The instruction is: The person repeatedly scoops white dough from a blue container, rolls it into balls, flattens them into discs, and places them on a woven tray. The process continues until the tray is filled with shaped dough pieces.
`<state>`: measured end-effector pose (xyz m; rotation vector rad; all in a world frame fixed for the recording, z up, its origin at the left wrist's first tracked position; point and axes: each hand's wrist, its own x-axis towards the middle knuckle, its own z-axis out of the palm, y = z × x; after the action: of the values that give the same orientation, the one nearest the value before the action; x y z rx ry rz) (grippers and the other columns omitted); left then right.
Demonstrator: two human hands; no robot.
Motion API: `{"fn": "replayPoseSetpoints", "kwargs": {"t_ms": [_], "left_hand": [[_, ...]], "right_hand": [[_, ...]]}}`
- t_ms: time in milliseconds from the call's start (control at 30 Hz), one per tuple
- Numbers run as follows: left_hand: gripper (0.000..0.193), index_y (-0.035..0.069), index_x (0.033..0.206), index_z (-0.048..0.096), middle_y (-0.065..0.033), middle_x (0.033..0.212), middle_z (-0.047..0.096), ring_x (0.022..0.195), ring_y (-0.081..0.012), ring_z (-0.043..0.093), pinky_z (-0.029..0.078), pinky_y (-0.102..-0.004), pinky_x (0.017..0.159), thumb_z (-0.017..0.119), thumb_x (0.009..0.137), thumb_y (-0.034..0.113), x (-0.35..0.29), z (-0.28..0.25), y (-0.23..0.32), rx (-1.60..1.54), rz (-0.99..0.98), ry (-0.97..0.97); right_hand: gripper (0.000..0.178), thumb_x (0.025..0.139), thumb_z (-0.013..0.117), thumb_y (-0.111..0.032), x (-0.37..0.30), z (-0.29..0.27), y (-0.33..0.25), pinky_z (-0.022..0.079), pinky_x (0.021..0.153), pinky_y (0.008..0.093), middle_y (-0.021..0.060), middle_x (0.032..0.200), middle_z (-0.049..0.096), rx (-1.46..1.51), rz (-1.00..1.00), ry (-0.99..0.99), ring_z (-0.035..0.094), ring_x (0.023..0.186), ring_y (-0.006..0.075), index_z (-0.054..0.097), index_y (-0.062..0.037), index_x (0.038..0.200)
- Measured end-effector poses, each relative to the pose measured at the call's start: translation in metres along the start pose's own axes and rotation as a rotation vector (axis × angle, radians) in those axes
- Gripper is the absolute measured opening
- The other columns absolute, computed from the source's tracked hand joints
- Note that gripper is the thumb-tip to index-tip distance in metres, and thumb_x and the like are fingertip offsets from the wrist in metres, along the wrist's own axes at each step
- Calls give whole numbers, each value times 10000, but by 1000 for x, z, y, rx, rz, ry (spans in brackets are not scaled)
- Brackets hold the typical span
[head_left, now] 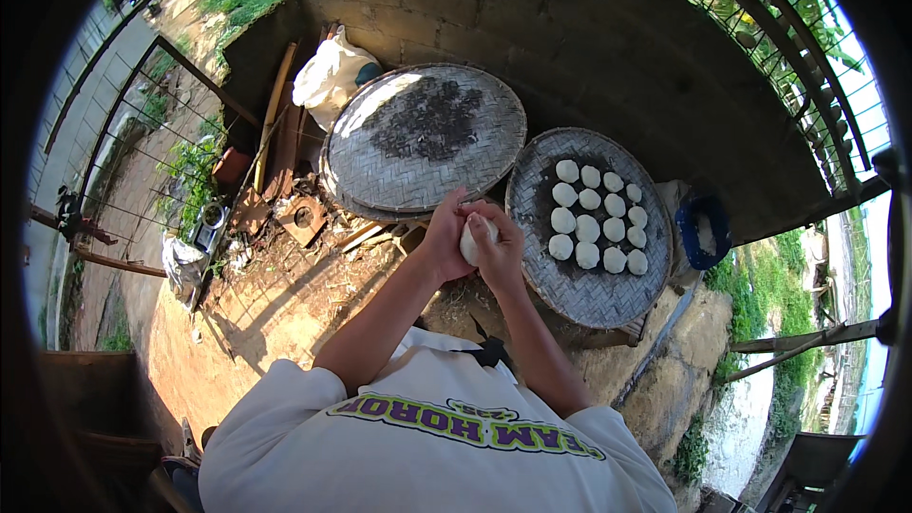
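Between my two hands is a white dough ball point(468, 247), partly hidden by the fingers. My left hand point(444, 239) cups it from the left. My right hand point(500, 252) presses on it from the right, thumb laid across the top. Just right of my hands lies a round woven bamboo tray point(539, 271). On it, several white dough balls point(588, 228) sit apart from each other in rough rows, flattened on top. Both hands are held above the ground, near this tray's left edge.
A larger round woven tray point(351, 166) with a dark patch stands beyond my hands. A blue basin point(703, 231) with something white inside is at the right. A white plastic bag point(328, 76), boards and debris lie left, by a block wall point(570, 38).
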<state>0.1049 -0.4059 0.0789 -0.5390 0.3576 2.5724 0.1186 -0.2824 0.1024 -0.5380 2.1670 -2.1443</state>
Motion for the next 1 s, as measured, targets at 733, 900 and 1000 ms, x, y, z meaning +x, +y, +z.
{"fn": "replayPoseSetpoints", "kwargs": {"t_ms": [733,900,1000], "left_hand": [[590,94,1397,480,-112,1280,561,1205,-279,567,451,-437,1049,454,998,527,92,-44,77,392,177,435],[583,91,1429,455,-150,1397,517,1320,-300,490,382,-501,1102,503,979,458,85,-134,143,361,189,681],[583,97,1409,476,-133,1392,520,1315,-288,489,366,-505,1089,529,955,459,74,-203,204,387,207,746]], "right_hand": [[405,994,656,-274,119,11,144,574,831,343,100,1125,635,726,721,220,673,990,215,539,-67,1322],[307,969,660,-261,149,15,226,588,718,342,109,988,656,792,854,345,693,828,234,565,-108,1218],[414,907,757,-209,186,27,271,570,709,349,82,953,640,423,833,384,678,814,221,587,-78,1262]]}}
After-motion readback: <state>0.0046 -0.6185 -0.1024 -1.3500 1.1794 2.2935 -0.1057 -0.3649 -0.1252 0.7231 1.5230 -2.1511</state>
